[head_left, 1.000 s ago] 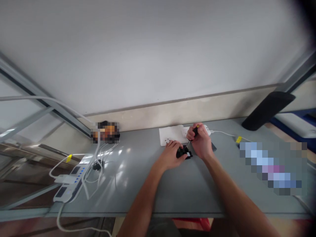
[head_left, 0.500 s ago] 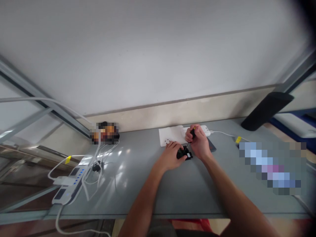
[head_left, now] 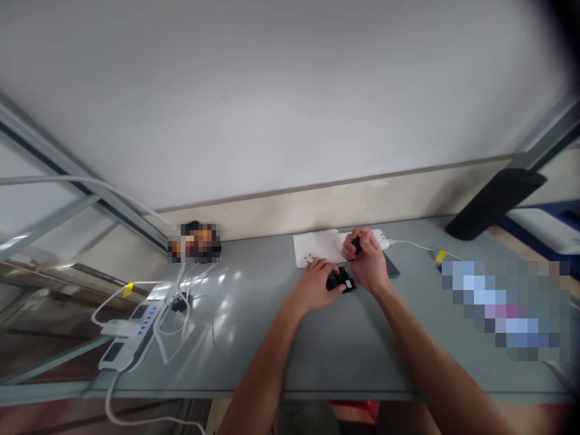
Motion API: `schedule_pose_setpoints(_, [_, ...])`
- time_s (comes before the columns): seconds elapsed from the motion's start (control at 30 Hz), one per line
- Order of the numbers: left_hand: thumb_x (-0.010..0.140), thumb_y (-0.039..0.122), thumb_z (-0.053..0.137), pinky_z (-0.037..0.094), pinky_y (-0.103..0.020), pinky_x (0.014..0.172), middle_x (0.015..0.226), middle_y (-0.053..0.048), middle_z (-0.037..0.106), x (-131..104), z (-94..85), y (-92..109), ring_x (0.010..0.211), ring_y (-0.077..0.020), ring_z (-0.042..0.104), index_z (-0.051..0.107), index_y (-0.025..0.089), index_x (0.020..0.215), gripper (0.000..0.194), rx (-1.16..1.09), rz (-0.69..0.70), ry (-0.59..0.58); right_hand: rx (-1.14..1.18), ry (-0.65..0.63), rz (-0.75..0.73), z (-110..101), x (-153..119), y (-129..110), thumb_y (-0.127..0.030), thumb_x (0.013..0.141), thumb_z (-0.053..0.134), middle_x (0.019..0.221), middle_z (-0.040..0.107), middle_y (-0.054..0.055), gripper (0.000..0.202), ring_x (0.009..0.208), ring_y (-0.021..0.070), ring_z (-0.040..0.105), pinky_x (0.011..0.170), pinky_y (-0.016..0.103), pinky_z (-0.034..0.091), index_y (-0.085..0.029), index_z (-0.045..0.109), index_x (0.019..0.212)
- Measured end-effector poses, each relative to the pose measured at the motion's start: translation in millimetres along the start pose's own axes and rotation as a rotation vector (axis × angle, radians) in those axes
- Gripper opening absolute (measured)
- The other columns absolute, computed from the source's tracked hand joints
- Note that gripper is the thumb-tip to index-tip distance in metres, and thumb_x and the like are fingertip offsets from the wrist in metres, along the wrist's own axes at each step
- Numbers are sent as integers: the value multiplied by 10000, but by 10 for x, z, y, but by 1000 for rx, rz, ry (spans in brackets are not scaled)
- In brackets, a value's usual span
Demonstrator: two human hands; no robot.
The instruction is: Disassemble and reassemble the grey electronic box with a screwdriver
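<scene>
My right hand (head_left: 368, 258) is wrapped around the dark handle of a screwdriver (head_left: 356, 244) with a yellow end. Its thin shaft slants down to a small black device part (head_left: 341, 281) with a white label, lying on the grey table. Fingers of my left hand (head_left: 319, 284) grip that part from the left and press it to the tabletop. Just behind my hands lies a white sheet (head_left: 312, 246) with several small dark dots, probably screws, on it. A dark flat object (head_left: 392, 269) is partly hidden by my right hand.
A white power strip (head_left: 377, 237) sits behind my right hand, its cable running right. At the left stands another power strip (head_left: 118, 356) with tangled white cables (head_left: 181, 326). A black cylinder-like object (head_left: 493, 204) leans at the back right. Blurred-out items lie left and right on the grey table (head_left: 254, 362).
The view has shifted slightly. Both hands keep nearly the same pose, with the screwdriver still in my right hand and the black part under my left.
</scene>
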State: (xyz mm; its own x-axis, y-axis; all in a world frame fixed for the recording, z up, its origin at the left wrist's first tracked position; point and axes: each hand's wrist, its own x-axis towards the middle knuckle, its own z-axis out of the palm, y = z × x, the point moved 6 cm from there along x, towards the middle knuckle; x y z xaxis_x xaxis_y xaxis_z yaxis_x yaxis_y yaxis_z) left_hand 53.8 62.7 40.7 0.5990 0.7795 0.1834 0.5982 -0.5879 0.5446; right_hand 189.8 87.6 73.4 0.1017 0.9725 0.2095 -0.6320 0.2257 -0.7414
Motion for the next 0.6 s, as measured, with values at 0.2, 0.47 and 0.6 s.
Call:
schedule_pose_setpoints(0.2, [896,371,726,426,-435,1090,1144,-57,629,-1,10,-3,1172,-272,535,582,233,1063,260,0,-5,-8,0,14,17,3,6,2,-516,918,687,677,407,-30,302,555,100,348,511,245,284,-242,577,858])
schedule_pose_setpoints(0.47, [878,356,737,434,-422,1085,1149,-48,630,1,16,-9,1178,-261,533,575,235,1037,257,-21,-13,1,-159,-34,-35,-59,20,-47,-472,942,657,812,561,34,255,718,155,525,627,292,430,-224,687,889])
schedule_pose_setpoints(0.6, [869,358,741,435,-443,1077,1125,-53,627,9,19,-10,1179,-275,531,572,237,1007,250,-8,-27,-5,-71,-31,6,-93,57,-74,-453,926,675,824,542,29,232,706,152,524,636,302,445,-223,681,893])
